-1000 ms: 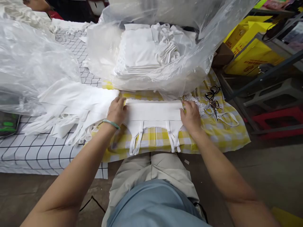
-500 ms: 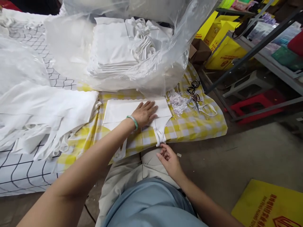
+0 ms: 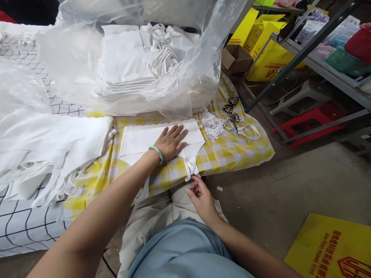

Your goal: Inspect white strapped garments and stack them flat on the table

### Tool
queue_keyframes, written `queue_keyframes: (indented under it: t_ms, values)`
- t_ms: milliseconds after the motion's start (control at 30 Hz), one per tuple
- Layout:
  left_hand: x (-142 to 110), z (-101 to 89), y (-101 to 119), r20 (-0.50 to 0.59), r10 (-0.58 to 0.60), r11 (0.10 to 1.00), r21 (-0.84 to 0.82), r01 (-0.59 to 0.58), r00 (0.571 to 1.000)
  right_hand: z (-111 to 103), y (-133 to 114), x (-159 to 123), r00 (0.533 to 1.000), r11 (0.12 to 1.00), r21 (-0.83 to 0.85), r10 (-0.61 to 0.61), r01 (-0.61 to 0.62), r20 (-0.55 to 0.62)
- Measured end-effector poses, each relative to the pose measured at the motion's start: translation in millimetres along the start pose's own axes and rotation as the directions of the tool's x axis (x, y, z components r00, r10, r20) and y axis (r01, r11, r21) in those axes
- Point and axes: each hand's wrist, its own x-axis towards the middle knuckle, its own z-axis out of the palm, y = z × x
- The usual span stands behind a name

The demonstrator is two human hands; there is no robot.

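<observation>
A folded white camisole (image 3: 139, 135) with thin straps lies on a yellow-and-white checked cloth (image 3: 232, 154) in front of me. My left hand (image 3: 171, 143), with a green bangle at its wrist, presses flat on it, fingers spread. The camisole's strap (image 3: 189, 170) reaches the cloth's front edge. There my right hand (image 3: 201, 197) touches the strap's end with the index fingertip. Its other fingers are loosely curled, and the thumb is apart from the index finger.
Behind is a stack of white camisoles (image 3: 124, 58) in a clear plastic bag (image 3: 199, 65). More camisoles (image 3: 58, 135) lie at left. Fabric scraps (image 3: 213, 124) and scissors (image 3: 233, 116) are at right. A metal shelf (image 3: 319, 63) and red stool (image 3: 315, 123) stand beyond.
The view has shifted slightly, so the table sits a little further left. Both hands keep nearly the same places on the camisole and at its strap.
</observation>
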Motion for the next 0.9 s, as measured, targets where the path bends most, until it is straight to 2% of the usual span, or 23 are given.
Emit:
queue_keyframes:
  t_ms: [167, 233, 300, 400, 500, 633, 733, 800, 833, 900]
  values:
    - [0, 1.1, -1, -0.002, 0.009, 1.0, -0.011, -0.01, 1.0, 5, -12, 4, 0.991, 0.995, 0.089, 0.023, -0.035, 0.129]
    - [0, 1.0, -1, -0.001, 0.009, 1.0, -0.015, -0.009, 1.0, 3, -18, 4, 0.993, 0.993, 0.102, 0.048, -0.059, 0.106]
    - [1, 0.2, 1, 0.001, -0.001, 1.0, -0.017, 0.001, 1.0, 3, -19, 4, 0.99, 0.98, 0.146, 0.124, -0.132, 0.061]
    - [0, -2.6, 3, 0.004, -0.021, 1.0, -0.018, 0.021, 1.0, 6, -14, 7, 0.969, 0.936, 0.253, 0.235, -0.246, 0.073]
    - [-2, -5.4, 4, 0.009, -0.022, 1.0, -0.018, 0.022, 1.0, 10, -14, 9, 0.968, 0.923, 0.289, 0.237, -0.252, 0.086]
    - [-1, -4.4, 5, 0.018, -0.021, 0.999, -0.03, 0.022, 1.0, 1, -30, 4, 0.988, 0.982, 0.114, 0.151, -0.152, 0.014]
    - [2, -4.5, 8, 0.024, -0.029, 0.998, -0.062, 0.03, 0.999, -12, -37, 1, 0.993, 0.993, -0.021, 0.117, -0.117, -0.011]
    - [2, -12.5, 4, 0.048, -0.016, 0.991, -0.129, 0.022, 0.999, -18, -33, -1, 0.987, 0.988, -0.037, 0.152, -0.15, 0.051]
    - [-2, -20.2, -2, 0.06, -0.002, 0.98, -0.197, 0.014, 0.998, -20, -28, -3, 0.974, 0.98, -0.057, 0.194, -0.188, 0.12]
    - [-18, -42.4, -23, 0.04, 0.013, 0.919, -0.395, 0.004, 0.999, -22, -20, -9, 0.913, 0.957, -0.178, 0.274, -0.229, 0.302]
